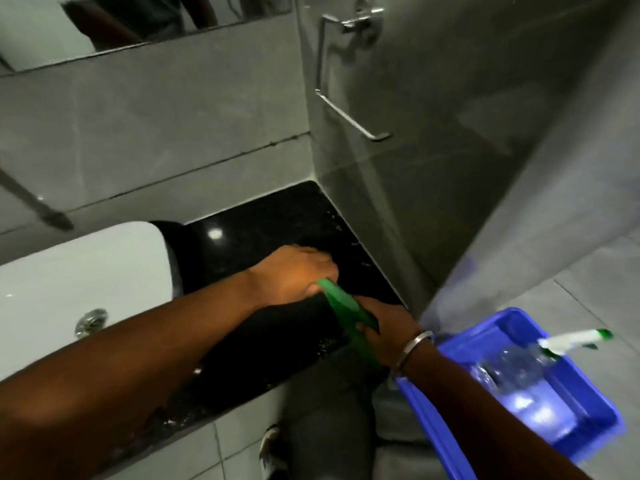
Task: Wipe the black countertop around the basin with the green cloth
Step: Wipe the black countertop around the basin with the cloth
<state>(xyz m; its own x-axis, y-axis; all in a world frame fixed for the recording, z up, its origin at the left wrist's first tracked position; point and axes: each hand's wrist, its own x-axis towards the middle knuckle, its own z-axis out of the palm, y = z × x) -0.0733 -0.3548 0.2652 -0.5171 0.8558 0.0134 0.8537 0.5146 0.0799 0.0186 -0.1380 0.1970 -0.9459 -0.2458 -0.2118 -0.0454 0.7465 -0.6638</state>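
Note:
The black countertop (263, 216) runs to the right of the white basin (86, 271), into the wall corner. The green cloth (341, 301) stretches as a strip from my left hand (294, 271) down to my right hand (384, 327). My left hand is closed on the cloth's upper end and rests on the counter near the right wall. My right hand grips the lower end by the counter's front edge; a metal bangle sits on that wrist. Water drops speckle the counter along the wall and the front edge.
A blue plastic tub (585, 403) sits low at the right with a clear spray bottle (519, 365) lying in it. A chrome towel bar (349, 116) sticks out from the right wall. A mirror (145, 26) hangs above the grey tiles. The basin drain (90, 322) shows.

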